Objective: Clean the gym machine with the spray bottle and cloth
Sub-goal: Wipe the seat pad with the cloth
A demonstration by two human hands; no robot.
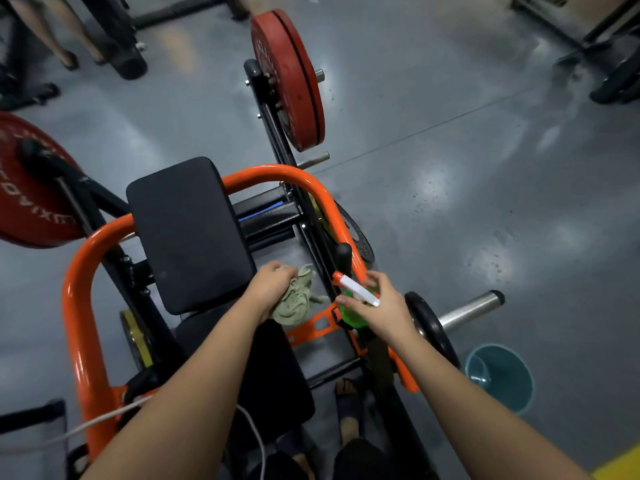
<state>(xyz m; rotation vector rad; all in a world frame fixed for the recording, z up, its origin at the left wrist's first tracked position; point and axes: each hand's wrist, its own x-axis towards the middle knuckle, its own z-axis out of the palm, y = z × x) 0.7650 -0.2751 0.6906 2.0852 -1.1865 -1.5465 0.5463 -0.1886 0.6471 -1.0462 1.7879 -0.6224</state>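
Both hands are working over the machine (78, 306), just right of its black pad (187, 233). The left hand (270, 289) is bunching a pale green cloth (294, 308) in curled fingers beside the pad's near right corner, with loose folds hanging out toward the right. The right hand (384, 306) is gripping the bottle (358, 292): fingers are wrapping round its green body, and the white head with its orange nozzle is pointing left toward the cloth. Bottle and cloth are sitting close together above an orange bracket of the frame; I cannot tell whether they are touching. An orange tube (277, 173) is curving around the pad. A red plate (289, 77) is hanging on the machine ahead, and a second red plate (27, 202) is hanging at the left. A black plate (429, 327) is sitting on a steel sleeve (471, 310) just right of the right hand. A teal bucket (502, 375) is standing on the grey floor (450, 150) nearby.
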